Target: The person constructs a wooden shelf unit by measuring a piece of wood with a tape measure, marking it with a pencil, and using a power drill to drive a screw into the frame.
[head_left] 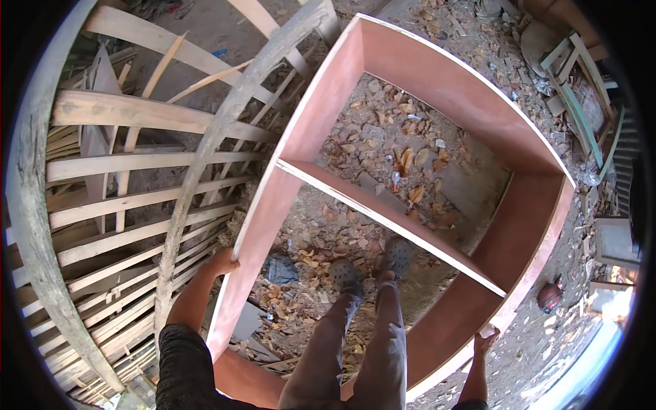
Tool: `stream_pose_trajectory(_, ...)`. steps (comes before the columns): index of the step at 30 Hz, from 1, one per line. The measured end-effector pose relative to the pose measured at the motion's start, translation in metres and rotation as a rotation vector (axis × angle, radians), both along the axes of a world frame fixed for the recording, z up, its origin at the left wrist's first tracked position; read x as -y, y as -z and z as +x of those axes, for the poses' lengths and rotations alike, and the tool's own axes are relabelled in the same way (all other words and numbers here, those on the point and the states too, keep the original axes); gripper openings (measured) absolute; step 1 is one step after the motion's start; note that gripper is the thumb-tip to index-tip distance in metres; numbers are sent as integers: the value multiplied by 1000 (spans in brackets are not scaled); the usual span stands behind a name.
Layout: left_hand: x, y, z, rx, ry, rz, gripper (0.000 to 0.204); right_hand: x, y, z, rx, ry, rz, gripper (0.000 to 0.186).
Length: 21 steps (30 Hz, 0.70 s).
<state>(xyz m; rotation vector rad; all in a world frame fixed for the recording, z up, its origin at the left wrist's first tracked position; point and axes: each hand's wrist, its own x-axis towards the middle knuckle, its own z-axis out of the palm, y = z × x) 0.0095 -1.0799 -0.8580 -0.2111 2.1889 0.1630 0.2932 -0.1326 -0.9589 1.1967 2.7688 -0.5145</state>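
Observation:
Around me is a large open wooden frame (263, 212), like a cabinet carcass, with reddish-brown inner faces and pale edges. A divider board (389, 222) splits it into two bays, and my legs stand in the nearer bay. My left hand (224, 262) is closed over the left side board's edge. On the right, my right hand (486, 339) grips the outer edge of the right side board; part of its fingers is hidden behind the wood. Ground strewn with leaves shows through both bays.
Left of the frame stands a rack of wooden slats (137, 167) on rough poles, close to the side board. Dry leaves (406, 160) and a dark plastic bag (280, 269) lie on the ground. A green wooden frame (581, 123) leans at far right, and a dark red round object (549, 296) rests nearer.

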Motion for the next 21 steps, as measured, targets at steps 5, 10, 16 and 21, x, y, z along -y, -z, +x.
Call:
stream_pose_trajectory(5, 29, 22, 21, -119, -146, 139, 31, 13, -17, -7, 0, 187, -230, 80)
stream_pose_trajectory(10, 24, 30, 14, -149, -119, 293, 33, 37, -39, -23, 141, 205, 45, 74)
stream_pose_trajectory(16, 7, 19, 15, -90, -499, 79, 96, 42, -54, -39, 41, 161, -10, 79)
stream_pose_trajectory(21, -46, -31, 52, -213, -343, 204, 132, 38, -57, -17, -1, 141, -58, 86)
